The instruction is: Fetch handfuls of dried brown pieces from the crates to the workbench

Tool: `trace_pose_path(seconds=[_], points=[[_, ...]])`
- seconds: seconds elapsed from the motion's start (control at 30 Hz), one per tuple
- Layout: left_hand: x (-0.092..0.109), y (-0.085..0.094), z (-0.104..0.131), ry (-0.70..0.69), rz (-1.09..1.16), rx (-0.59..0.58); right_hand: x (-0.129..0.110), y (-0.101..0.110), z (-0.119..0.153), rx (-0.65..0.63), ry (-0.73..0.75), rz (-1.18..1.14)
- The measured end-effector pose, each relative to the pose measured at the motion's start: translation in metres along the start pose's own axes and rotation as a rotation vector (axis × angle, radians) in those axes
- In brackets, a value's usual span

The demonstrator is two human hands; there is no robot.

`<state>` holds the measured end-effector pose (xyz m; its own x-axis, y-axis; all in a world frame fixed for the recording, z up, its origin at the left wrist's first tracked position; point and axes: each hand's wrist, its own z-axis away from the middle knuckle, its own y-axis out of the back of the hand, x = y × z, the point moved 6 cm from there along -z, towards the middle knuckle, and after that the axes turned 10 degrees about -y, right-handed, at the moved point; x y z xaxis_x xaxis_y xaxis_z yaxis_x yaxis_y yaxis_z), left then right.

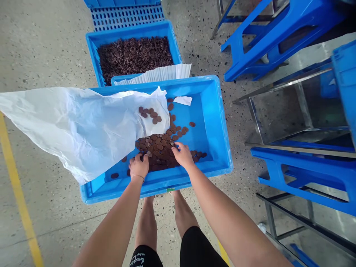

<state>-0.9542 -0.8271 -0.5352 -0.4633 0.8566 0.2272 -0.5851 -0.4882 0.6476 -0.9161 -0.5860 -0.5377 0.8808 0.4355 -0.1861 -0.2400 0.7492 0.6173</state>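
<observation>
From my remote seat, the biggest thing under the hands is the blue plastic crate (211, 122) on the concrete floor (41, 48), and the white plastic sheet (80, 122) that drapes over its left wall, well to the left of both hands, worries me most: a few discs lie on its inner flap, and any tug on it could spill them or slide it over the pile. Beyond the hands, a second crate of dark shredded material (135, 55) stands close behind; stray pieces could cross between the two. The pile of brown discs (158, 148) lies directly under and between the hands, near the crate's front wall. My left hand (138, 165) is curled into a loose fist on the pile's left edge; I cannot tell what, if anything, is inside it. My right hand (183, 154) rests flat, fingers spread over the discs, gripping nothing. Flat, smooth discs like these would probably slip from a loose scoop and scatter.
</observation>
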Motion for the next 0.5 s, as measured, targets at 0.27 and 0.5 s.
trace_pose_path(seconds=[0.27, 0.5], points=[[-0.025, -0.004, -0.005, 0.182, 0.079, -0.061, -0.024, -0.013, -0.005, -0.008, 0.037, 0.041], [-0.004, -0.034, -0.007, 0.05, 0.282, -0.157, -0.041, -0.055, 0.028, -0.135, 0.055, 0.005]])
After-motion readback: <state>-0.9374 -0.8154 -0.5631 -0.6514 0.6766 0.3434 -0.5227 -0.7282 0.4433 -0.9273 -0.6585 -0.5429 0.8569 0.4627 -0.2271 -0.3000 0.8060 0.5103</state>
